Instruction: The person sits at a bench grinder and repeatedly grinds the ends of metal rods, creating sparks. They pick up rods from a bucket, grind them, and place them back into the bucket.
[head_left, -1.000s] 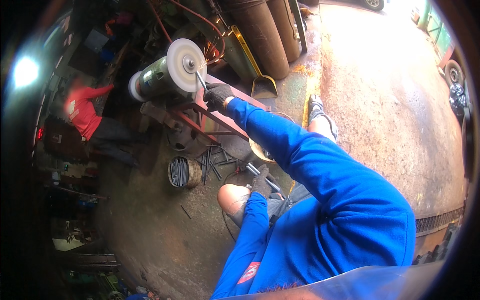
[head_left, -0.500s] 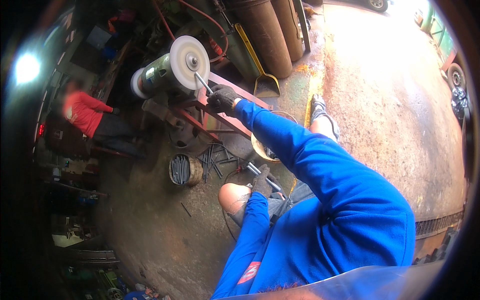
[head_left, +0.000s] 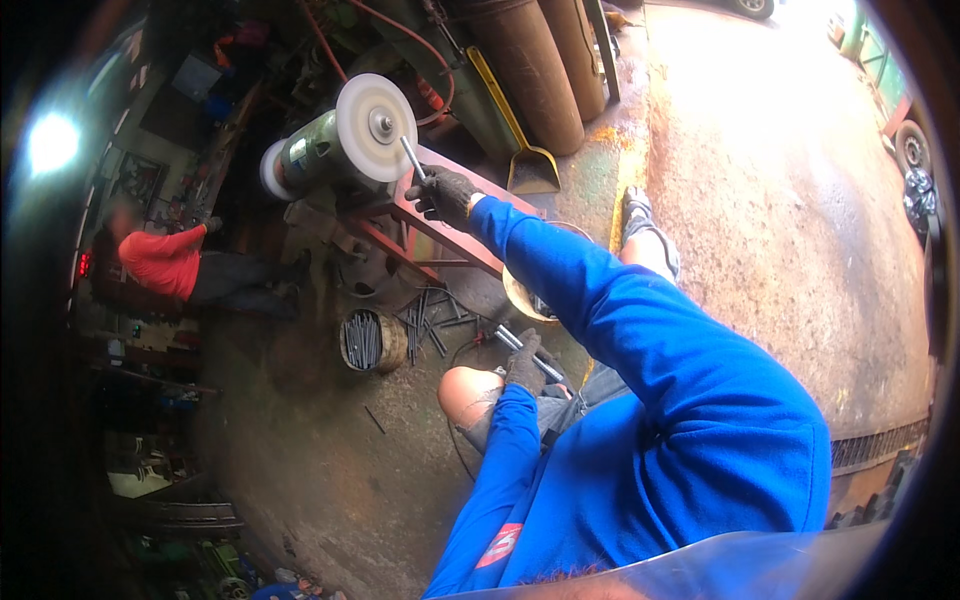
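Observation:
My right hand (head_left: pixel 443 193), in a dark work glove, is closed around a short metal rod (head_left: pixel 413 158). The rod's far end overlaps the right rim of a pale, round wheel (head_left: pixel 360 125) on a bench grinder (head_left: pixel 312 148); whether they touch I cannot tell. Lower down, by my bare knee, my gloved left hand (head_left: pixel 525 366) grips a few metal rods (head_left: pixel 508 337) side by side. To its left stands a round tub (head_left: pixel 394 338) packed with upright rods (head_left: pixel 361 338). Several loose rods (head_left: pixel 432 318) lie on the floor next to it.
The grinder sits on a reddish metal stand (head_left: pixel 460 232). Behind it are a yellow-handled dustpan (head_left: pixel 533 170) and large brown cylinders (head_left: pixel 525 70). A pale bucket (head_left: pixel 520 297) stands under my right forearm. A person in a red top (head_left: pixel 165 262) is at the left.
The rod in my right hand has swung more upright, and its tip has shifted toward the wheel's right edge. My left hand stays put. The person in red has shifted, with an arm stretched forward.

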